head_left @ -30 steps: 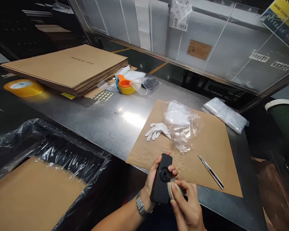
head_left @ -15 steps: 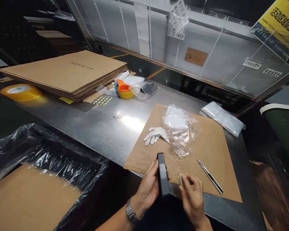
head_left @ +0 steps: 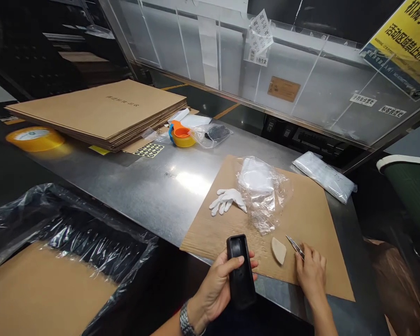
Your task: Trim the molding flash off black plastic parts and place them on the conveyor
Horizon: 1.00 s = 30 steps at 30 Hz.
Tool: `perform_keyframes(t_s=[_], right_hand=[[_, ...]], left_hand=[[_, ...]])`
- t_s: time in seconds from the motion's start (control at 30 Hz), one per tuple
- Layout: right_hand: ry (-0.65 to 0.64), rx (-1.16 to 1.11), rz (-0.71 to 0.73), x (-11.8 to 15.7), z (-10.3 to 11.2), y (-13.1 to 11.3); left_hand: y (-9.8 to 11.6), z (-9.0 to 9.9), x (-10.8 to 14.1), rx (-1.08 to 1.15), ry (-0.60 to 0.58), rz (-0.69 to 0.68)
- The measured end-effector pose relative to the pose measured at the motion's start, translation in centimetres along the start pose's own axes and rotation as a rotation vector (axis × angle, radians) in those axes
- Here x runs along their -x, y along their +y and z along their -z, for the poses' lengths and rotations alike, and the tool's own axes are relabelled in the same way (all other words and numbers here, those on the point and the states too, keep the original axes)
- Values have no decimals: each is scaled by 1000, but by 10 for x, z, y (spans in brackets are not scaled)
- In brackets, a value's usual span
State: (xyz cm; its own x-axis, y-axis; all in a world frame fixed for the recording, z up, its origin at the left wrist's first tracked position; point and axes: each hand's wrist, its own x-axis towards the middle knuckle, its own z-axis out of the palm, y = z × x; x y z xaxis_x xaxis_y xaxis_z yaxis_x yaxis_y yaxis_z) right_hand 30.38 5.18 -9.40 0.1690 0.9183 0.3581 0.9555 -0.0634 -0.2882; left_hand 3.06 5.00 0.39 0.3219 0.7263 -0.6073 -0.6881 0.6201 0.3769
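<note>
My left hand (head_left: 215, 284) is closed around a long black hollow part (head_left: 243, 280), its open side turned up toward me and my thumb pressed on its inside edge. On the cardboard sheet (head_left: 308, 205), my right hand (head_left: 311, 273) has its fingers closed on a slim metal craft knife (head_left: 294, 246); the hand covers the knife's rear part, and the tip points away to the left. A beige leaf-shaped piece (head_left: 278, 251) lies loose between the two hands. Beyond them are a white glove (head_left: 227, 200) and a crumpled clear plastic bag (head_left: 262, 196) with white contents.
A stack of cardboard (head_left: 101, 109) and a yellow tape roll (head_left: 35, 139) sit at the left of the metal table (head_left: 143, 182). An orange tape dispenser (head_left: 180, 133) stands at the back. A plastic-lined box (head_left: 49, 280) is at lower left, a white packet (head_left: 324, 176) at right.
My right hand has put the beige piece down on the cardboard and moved right onto the knife. My left hand has turned the black part so its hollow side shows.
</note>
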Motion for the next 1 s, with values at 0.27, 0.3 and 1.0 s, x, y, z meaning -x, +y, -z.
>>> perform_keyframes(t_s=[0.27,0.3,1.0], right_hand=[[-112,-94,-166,-2,16,12],[-127,-119,-186,-1,20,4],[-568,-574,233,36,87,-155]], left_hand=[[4,1,-3,118,-114,116],[5,1,-3,119,-113,108],[23,-3,-11,69,100,-64]])
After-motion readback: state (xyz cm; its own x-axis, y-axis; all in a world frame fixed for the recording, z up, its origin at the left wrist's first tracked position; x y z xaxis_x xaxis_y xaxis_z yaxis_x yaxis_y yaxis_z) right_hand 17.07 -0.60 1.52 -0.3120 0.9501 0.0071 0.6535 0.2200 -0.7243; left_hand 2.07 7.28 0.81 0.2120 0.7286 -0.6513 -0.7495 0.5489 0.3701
